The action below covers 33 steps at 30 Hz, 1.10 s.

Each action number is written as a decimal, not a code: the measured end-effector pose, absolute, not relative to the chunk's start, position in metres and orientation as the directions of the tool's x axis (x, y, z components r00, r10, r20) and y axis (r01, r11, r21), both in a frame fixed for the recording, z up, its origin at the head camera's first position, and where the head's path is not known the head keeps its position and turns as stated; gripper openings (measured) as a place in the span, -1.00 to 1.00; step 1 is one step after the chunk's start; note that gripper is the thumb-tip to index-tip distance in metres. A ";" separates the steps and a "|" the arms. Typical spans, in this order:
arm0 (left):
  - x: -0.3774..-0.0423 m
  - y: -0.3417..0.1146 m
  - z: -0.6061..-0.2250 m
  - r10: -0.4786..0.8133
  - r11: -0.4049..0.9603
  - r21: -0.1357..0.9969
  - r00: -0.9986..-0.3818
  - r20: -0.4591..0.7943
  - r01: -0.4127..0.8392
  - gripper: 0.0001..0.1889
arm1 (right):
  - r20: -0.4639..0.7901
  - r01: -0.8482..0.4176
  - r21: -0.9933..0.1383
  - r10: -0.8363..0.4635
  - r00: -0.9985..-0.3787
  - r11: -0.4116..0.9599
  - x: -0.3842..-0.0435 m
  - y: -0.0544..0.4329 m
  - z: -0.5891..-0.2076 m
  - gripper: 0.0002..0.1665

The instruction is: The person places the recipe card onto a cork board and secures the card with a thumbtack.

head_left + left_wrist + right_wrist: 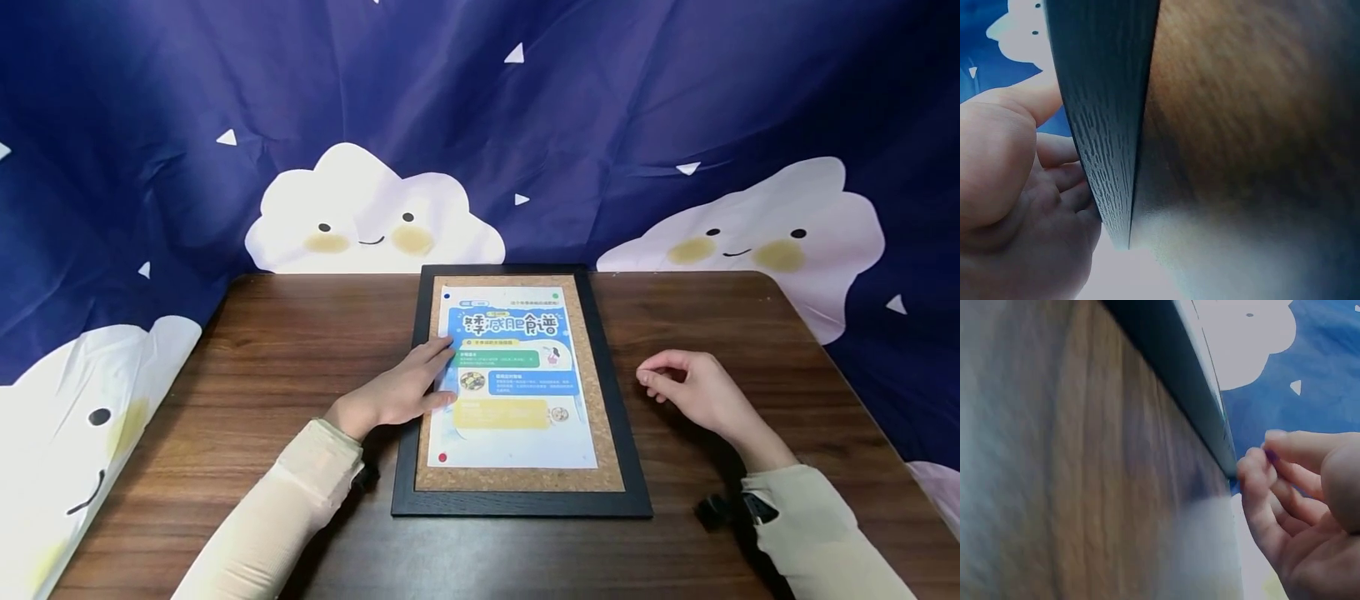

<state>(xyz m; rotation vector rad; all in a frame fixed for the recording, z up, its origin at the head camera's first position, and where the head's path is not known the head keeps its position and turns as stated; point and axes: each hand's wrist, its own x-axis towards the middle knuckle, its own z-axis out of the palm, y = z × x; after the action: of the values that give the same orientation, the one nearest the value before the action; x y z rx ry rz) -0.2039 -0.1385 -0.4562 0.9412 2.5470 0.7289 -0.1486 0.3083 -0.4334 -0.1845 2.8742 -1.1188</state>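
A cork board (611, 462) in a black frame (525, 504) lies on the table. On it is a printed poster (517, 450) with a blue tack (447, 296) at the top left, a green tack (555, 296) at the top right and a red tack (442, 457) at the bottom left. My left hand (405, 387) rests across the frame's left side, fingertips on the poster's edge. To the right of the frame, my right hand (693, 387) pinches a small purple tack (1270, 455) between thumb and fingertips; the fingers hide most of it.
The brown wooden table (322, 321) extends on both sides of the frame. Behind it hangs a dark blue cloth (555, 125) with smiling white clouds. Each wrist wears a small black camera, with the right one (712, 512) low over the tabletop.
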 end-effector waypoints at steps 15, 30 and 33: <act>-0.196 -0.133 -0.442 0.644 0.707 0.508 -0.744 -0.177 0.492 -0.18 | 0.003 -0.134 -0.887 -0.285 -0.958 0.441 -0.120 0.277 -0.432 -0.83; -0.202 -0.138 -0.455 0.669 0.665 0.545 -0.731 -0.131 0.511 -0.14 | -0.130 -0.018 -0.972 -0.594 -0.794 0.236 -0.114 0.266 -0.437 -0.68; -0.198 -0.136 -0.448 0.661 0.681 0.529 -0.736 -0.147 0.506 -0.17 | -0.126 0.016 -0.986 -0.664 -0.737 0.169 -0.114 0.266 -0.439 -0.66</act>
<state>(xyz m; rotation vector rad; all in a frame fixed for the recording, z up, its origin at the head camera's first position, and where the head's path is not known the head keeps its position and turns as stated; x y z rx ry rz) -0.1982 -0.1356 -0.4483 0.9209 2.5689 0.6668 -0.1139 0.2661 -0.4391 -0.6110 1.9027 -1.6149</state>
